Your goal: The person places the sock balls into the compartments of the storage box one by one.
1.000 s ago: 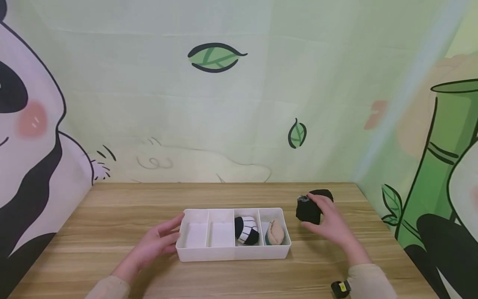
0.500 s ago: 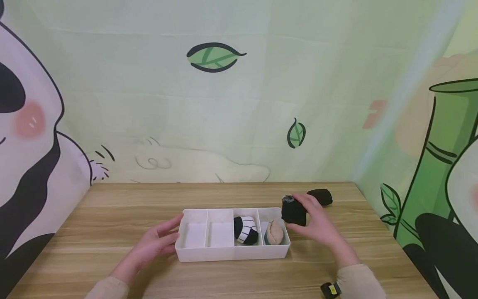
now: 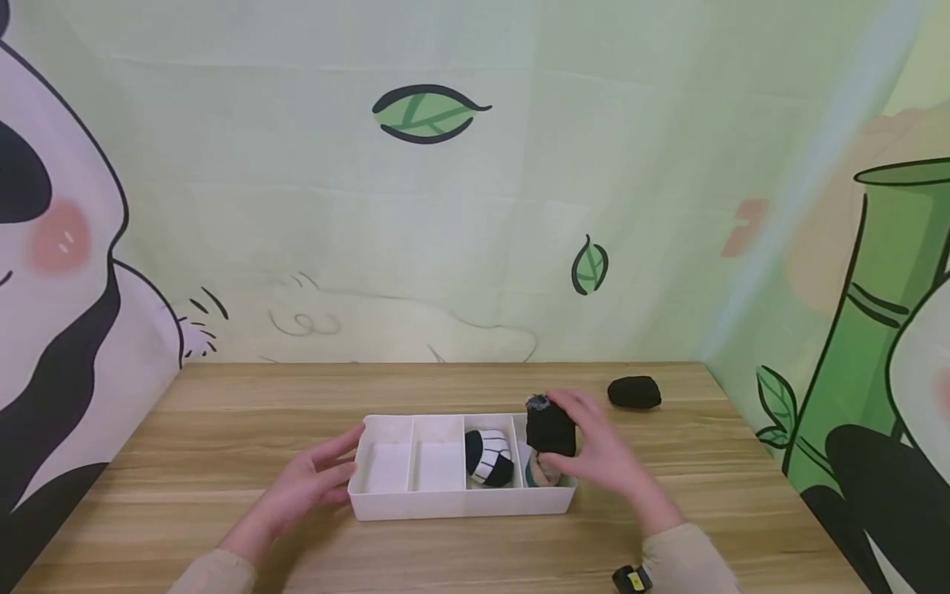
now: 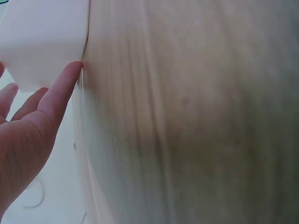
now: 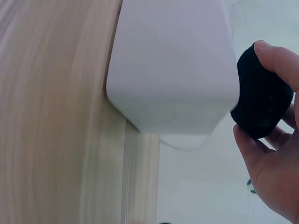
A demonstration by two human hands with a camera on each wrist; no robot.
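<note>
A white divided box (image 3: 408, 505) stands on the table. My left hand (image 3: 308, 480) rests against its left end with fingers extended, and the left wrist view shows the fingertips (image 4: 72, 70) touching the box wall. My right hand (image 3: 597, 445) grips a black rolled sock (image 3: 551, 425) with a grey patch on top, between thumb and fingers. It is held above the box's rightmost compartment, partly covering a beige rolled sock (image 3: 543, 472) there. In the compartment to its left lies a black-and-white rolled sock (image 3: 491, 458). The two left compartments hold nothing.
Another black rolled sock (image 3: 634, 392) lies on the wooden table (image 3: 445, 557) at the back right, beyond the right hand. A printed cloth (image 3: 475, 206) with leaves and pandas hangs behind the table's back edge.
My right hand has carried the black rolled sock left, from beside the other black one to above the box's rightmost compartment. The left hand stays at the box's left end.
</note>
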